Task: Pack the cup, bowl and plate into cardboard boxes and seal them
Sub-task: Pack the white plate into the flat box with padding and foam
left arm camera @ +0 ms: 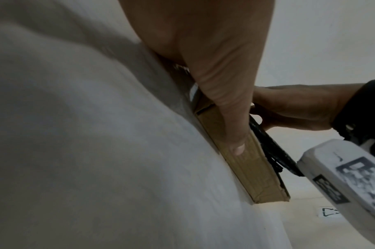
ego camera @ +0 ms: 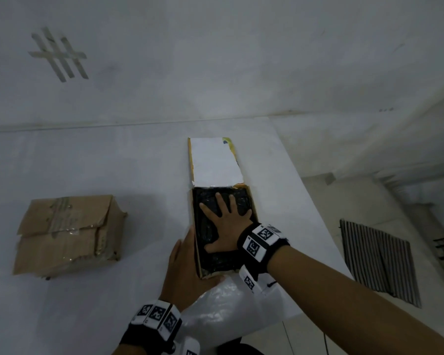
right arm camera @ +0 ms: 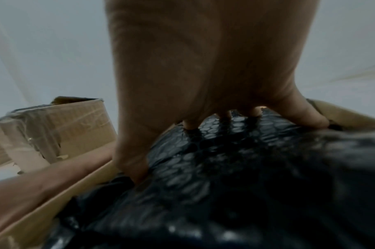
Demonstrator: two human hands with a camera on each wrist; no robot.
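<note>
A flat cardboard box (ego camera: 193, 201) lies open at the table's middle, its white-lined lid flap (ego camera: 215, 160) folded away from me. Black bubble wrap (ego camera: 217, 262) fills it and hides whatever is inside. My right hand (ego camera: 224, 226) presses flat on the wrap with fingers spread; the right wrist view shows its fingertips (right arm camera: 188, 124) sinking into the black bubble wrap (right arm camera: 225, 168). My left hand (ego camera: 187, 267) lies straight along the box's left wall, thumb at the near corner. In the left wrist view that thumb (left arm camera: 229, 118) rests on the cardboard wall (left arm camera: 257, 176).
A second, taped and dented cardboard box (ego camera: 67, 234) sits to the left. A clear plastic sheet (ego camera: 228, 311) lies at the table's near edge. The table ends just right of the open box; a striped mat (ego camera: 377, 262) lies on the floor beyond. Tape strips (ego camera: 59, 55) mark the wall.
</note>
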